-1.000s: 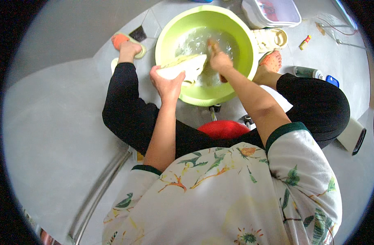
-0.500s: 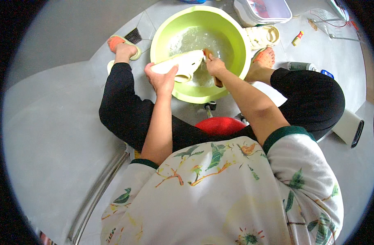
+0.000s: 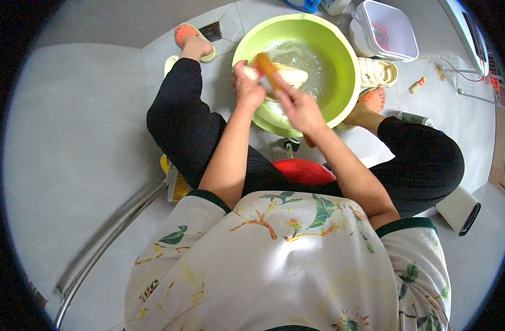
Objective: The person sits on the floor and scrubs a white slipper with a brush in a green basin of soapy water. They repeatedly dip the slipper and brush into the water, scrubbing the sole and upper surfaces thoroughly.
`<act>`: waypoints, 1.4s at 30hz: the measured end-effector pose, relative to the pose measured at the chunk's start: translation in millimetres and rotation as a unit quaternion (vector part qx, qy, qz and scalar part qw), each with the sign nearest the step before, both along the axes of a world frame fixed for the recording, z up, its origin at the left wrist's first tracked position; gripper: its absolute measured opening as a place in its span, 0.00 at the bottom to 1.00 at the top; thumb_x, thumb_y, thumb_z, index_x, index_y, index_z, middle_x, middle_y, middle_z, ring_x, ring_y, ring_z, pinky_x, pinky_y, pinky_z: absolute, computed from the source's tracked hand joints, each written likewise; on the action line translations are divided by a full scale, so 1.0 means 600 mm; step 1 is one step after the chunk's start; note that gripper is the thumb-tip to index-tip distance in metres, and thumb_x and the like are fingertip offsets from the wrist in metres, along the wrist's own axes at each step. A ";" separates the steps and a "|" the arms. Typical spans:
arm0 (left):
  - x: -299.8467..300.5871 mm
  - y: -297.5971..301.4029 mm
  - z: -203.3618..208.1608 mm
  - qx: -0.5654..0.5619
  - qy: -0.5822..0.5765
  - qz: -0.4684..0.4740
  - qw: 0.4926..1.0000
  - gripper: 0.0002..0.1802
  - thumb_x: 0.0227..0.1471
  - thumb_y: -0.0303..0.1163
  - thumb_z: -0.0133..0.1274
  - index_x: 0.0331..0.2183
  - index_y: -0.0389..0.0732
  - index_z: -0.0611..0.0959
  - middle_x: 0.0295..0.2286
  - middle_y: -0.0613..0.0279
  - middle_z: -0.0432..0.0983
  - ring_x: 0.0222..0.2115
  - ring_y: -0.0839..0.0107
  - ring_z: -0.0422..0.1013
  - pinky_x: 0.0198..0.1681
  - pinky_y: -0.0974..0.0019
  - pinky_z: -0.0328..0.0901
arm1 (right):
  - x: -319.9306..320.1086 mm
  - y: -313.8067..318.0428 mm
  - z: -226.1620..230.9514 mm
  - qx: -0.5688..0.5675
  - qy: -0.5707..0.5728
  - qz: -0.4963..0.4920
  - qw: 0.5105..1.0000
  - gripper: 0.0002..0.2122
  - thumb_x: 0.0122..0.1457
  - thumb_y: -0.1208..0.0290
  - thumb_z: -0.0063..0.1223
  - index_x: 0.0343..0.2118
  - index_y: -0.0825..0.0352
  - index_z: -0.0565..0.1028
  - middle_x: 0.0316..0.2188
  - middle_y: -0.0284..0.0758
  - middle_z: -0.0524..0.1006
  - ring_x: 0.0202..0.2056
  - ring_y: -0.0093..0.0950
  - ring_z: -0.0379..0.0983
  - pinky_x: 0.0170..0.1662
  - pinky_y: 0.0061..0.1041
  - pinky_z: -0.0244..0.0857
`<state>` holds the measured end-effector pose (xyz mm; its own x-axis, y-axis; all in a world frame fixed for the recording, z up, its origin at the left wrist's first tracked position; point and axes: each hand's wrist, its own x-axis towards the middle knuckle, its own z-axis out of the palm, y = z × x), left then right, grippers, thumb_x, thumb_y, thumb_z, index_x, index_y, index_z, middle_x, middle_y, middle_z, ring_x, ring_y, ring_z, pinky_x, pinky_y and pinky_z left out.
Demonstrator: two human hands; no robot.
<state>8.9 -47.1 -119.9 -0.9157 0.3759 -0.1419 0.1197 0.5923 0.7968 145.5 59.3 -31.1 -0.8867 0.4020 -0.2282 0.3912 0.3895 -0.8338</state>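
Here, hands, brush, shoe, unreadable bottle

White short-sleeve top, loose; green leaf prints, orange twigs, red-petalled flower at 5 o'clock. Dark green cuffs at 8 and 4. Black trousers, plain, spanning 10 to 3. Pale yellow-green slipper at 11.

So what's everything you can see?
Basin: one, green, top centre
Shoe: one, cream, over basin
Brush: one, orange-brown, over basin
Other shoe: one, cream, beside basin
Tub: at least one, whitish, upper right
Stool: one, red, below basin
Canister: one, green, right side
Drain: one, dark, upper left
Rail: one, silver, lower left
Unclear item: one, blue, top
Shirt: one, white, bottom
Trousers: one, black, middle
Left hand: one, bare, holding shoe
Right hand: one, bare, holding brush
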 end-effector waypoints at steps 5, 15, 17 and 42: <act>0.020 0.019 0.018 0.049 0.029 -0.017 0.998 0.52 0.27 0.33 0.70 0.53 0.38 0.58 0.48 0.44 0.62 0.50 0.48 0.60 0.55 0.54 0.57 | 0.003 0.020 0.018 0.181 -0.073 0.075 0.978 0.20 0.61 0.53 0.40 0.58 0.36 0.62 0.25 0.47 0.78 0.27 0.48 0.75 0.35 0.46 0.70; 0.025 0.021 0.038 -0.004 0.044 -0.030 0.999 0.57 0.27 0.34 0.70 0.56 0.36 0.56 0.51 0.45 0.59 0.53 0.49 0.56 0.58 0.54 0.54 | 0.046 0.004 0.057 0.111 -0.100 0.016 0.989 0.20 0.62 0.59 0.44 0.58 0.48 0.64 0.38 0.53 0.75 0.40 0.45 0.75 0.44 0.36 0.68; 0.024 0.026 0.017 -0.001 0.035 -0.044 0.998 0.52 0.29 0.34 0.69 0.54 0.37 0.58 0.50 0.45 0.60 0.51 0.47 0.57 0.57 0.54 0.55 | 0.015 -0.017 0.074 0.154 -0.131 0.072 0.977 0.21 0.62 0.57 0.43 0.59 0.45 0.64 0.36 0.52 0.76 0.39 0.47 0.74 0.43 0.39 0.68; 0.064 0.031 0.074 0.048 0.079 -0.177 0.980 0.58 0.22 0.31 0.70 0.56 0.41 0.58 0.50 0.46 0.61 0.52 0.47 0.58 0.56 0.52 0.57 | -0.102 0.157 -0.115 0.146 -0.154 -0.026 0.977 0.23 0.60 0.54 0.39 0.59 0.52 0.63 0.47 0.48 0.73 0.47 0.44 0.71 0.52 0.37 0.63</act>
